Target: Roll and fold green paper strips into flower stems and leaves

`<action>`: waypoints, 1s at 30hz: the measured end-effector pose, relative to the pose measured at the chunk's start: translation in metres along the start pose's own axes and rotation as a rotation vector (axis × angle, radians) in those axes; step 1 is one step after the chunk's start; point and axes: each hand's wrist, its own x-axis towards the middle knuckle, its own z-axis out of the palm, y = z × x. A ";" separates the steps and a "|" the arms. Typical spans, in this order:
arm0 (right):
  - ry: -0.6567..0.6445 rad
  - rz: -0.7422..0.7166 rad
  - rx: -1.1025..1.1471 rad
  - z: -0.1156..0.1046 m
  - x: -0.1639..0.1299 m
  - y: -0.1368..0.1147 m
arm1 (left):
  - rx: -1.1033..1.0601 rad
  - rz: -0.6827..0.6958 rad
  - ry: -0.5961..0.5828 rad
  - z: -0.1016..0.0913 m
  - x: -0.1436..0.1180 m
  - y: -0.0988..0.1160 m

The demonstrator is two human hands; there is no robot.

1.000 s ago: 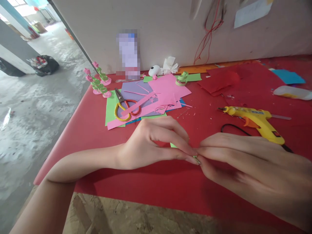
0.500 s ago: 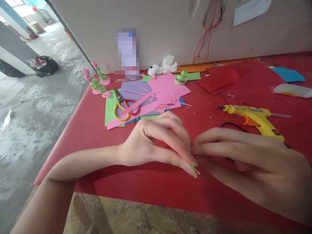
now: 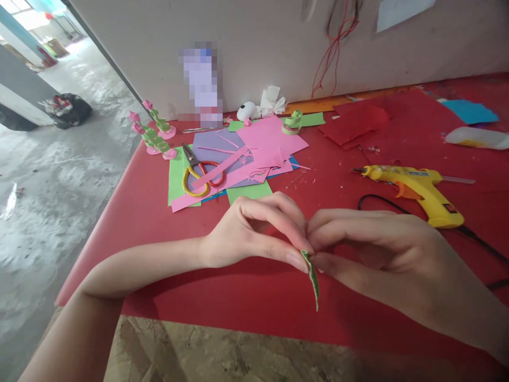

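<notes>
Above the red tabletop [image 3: 222, 297], a narrow green paper strip [image 3: 313, 278] hangs down from between my fingertips. My left hand [image 3: 262, 228] pinches its upper end between thumb and fingers. From the other side my right hand [image 3: 377, 249] meets it, thumb and fingers closed on the strip's top end. The fingertips of both hands touch or nearly touch. Beyond my left hand, scissors [image 3: 203, 178] with one yellow and one red handle rest on pink paper [image 3: 274, 138], purple paper [image 3: 204, 143] and green sheets.
A yellow hot glue gun [image 3: 417, 191] lies beyond my right hand, its black cord running right. Small pink-and-green paper flowers [image 3: 157, 135] stand at the far left edge. A green paper coil [image 3: 293, 123], red paper [image 3: 353, 124] and a clear bottle [image 3: 477, 138] lie toward the back.
More of the green paper strip now shows, hanging below my fingertips. My right hand has shifted left and slightly up against my left hand. The camera view has moved slightly.
</notes>
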 end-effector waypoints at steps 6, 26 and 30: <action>0.023 0.110 0.073 0.001 0.003 0.001 | 0.068 -0.077 0.055 0.000 -0.001 -0.001; -0.121 0.360 0.341 -0.001 0.003 0.008 | 0.120 0.026 -0.098 -0.010 0.004 0.000; -0.071 0.347 0.377 -0.002 0.003 0.010 | 0.232 0.023 -0.010 -0.012 0.005 0.002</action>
